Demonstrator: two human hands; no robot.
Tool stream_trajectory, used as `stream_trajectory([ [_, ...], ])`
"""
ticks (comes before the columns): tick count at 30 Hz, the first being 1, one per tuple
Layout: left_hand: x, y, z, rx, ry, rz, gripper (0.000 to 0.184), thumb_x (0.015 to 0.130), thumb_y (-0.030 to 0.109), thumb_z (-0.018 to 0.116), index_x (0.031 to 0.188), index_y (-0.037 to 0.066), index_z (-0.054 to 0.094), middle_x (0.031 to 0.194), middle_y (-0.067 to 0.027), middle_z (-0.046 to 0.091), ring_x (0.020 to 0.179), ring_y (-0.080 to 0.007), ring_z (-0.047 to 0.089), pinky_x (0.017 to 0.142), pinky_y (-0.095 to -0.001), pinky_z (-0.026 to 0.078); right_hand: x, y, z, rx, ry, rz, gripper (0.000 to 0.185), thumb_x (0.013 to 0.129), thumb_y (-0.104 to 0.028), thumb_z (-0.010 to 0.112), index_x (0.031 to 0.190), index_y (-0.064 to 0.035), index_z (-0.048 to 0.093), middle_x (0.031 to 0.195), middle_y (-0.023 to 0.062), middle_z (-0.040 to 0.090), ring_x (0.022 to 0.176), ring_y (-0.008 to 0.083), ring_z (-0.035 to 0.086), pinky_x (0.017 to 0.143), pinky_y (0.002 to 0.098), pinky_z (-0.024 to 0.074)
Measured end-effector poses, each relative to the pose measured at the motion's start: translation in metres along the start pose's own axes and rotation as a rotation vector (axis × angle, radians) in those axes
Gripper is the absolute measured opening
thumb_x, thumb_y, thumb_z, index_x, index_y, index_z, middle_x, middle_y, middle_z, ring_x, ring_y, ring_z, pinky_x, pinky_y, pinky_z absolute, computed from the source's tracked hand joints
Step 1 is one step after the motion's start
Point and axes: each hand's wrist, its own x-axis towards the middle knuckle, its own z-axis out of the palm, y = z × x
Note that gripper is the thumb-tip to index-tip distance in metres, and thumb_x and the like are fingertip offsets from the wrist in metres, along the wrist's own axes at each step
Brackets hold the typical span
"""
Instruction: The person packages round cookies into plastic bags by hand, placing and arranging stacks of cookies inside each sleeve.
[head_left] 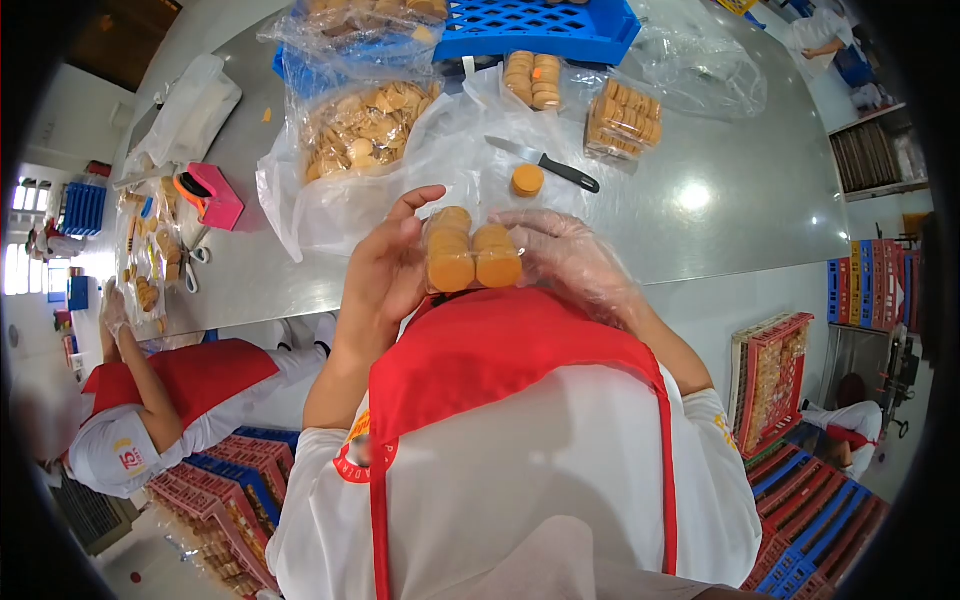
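A clear pack of round biscuits (490, 258) sits at the near edge of a steel table (720, 225), just above a red apron (500, 340), two stacks side by side with their round ends toward the wearer; the bare left hand (388, 252) grips its left side, index finger raised, while the gloved right hand (580, 262) curls its fingers to the far right corner, though whether it grips or merely steadies cannot be told; holding from both flanks probably keeps the stacks aligned inside the thin wrap. Beyond, a single biscuit (528, 181) lies beside a black-handled knife (570, 173), which likely calls for care in reaching forward; a plastic bag of biscuit pieces (365, 130) rests on crumpled white plastic (280, 205), crowding the left; two more packs, one nearer the middle (533, 80) and one to the right (624, 118), stand before a blue crate (540, 35); far left, a co-worker's hands (115, 312) are at the table's edge.
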Motion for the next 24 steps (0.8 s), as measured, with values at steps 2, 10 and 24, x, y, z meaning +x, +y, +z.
stream_trajectory([
  [2,-0.008,-0.002,0.009,0.060,-0.036,0.023,0.055,0.087,0.004,0.060,0.137,0.004,0.039,0.123,-0.0189,0.055,0.112,-0.0301,0.059,0.096,-0.0443,0.052,0.000,0.002,0.001,0.099,-0.012,0.020,0.044,0.097,-0.021,0.061,0.134,0.0022,0.055,0.108,0.0094,0.063,0.081,0.0127,0.059,0.075,0.0261,0.0510],
  [10,-0.012,-0.016,0.024,0.412,0.191,0.063,0.071,0.075,-0.005,0.071,0.139,0.006,0.040,0.132,-0.0145,0.053,0.123,-0.0286,0.056,0.102,-0.0416,0.049,-0.002,0.005,-0.001,0.143,-0.147,-0.074,0.058,0.089,-0.017,0.071,0.138,0.0044,0.049,0.111,0.0117,0.063,0.085,0.0154,0.061,0.080,0.0288,0.0520],
  [24,-0.005,-0.015,-0.003,0.847,0.053,0.017,0.072,0.071,0.006,0.083,0.131,0.008,0.043,0.125,-0.0089,0.052,0.115,-0.0191,0.052,0.099,-0.0325,0.043,0.005,0.018,-0.018,0.133,-0.221,-0.082,0.056,0.090,-0.011,0.066,0.141,0.0003,0.048,0.126,0.0151,0.059,0.109,0.0211,0.060,0.094,0.0316,0.0503],
])
